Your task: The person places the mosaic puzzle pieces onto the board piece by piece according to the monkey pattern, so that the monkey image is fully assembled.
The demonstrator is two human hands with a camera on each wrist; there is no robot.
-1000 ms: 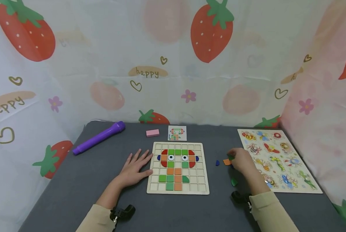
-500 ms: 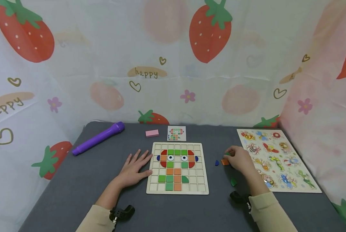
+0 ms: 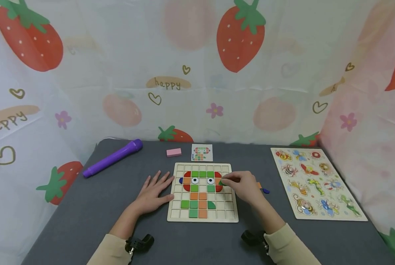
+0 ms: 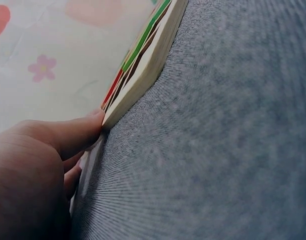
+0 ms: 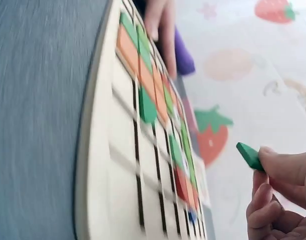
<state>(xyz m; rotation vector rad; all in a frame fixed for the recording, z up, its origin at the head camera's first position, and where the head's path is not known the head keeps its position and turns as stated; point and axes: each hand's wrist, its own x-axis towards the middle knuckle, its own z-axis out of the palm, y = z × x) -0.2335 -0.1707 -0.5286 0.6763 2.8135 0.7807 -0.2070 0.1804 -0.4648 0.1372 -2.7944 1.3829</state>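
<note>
The wooden grid board [image 3: 221,213] bears red, green, orange and blue tiles and two eye tiles [image 3: 194,180], set out as a figure. My left hand [image 3: 151,197] lies with spread fingers beside its left side; in the left wrist view the thumb [image 4: 80,131] touches the board's edge. Between thumb and fingertips my right hand [image 3: 246,187] pinches a green tile [image 5: 249,156] with a slanted side. In the head view that hand overlaps the board's upper right part, and in the right wrist view the tile is held up off the board.
A picture card [image 3: 202,152] and a pink block [image 3: 173,152] lie behind the board. At the back left rests a purple microphone-like stick [image 3: 112,158]. Right of the board are a blue piece [image 3: 265,191] and an orange tile [image 3: 259,185], then an insect-picture board [image 3: 300,211].
My right hand has taken the green tile from the loose pieces and moved left with it to over the board. The left hand stays where it was.
</note>
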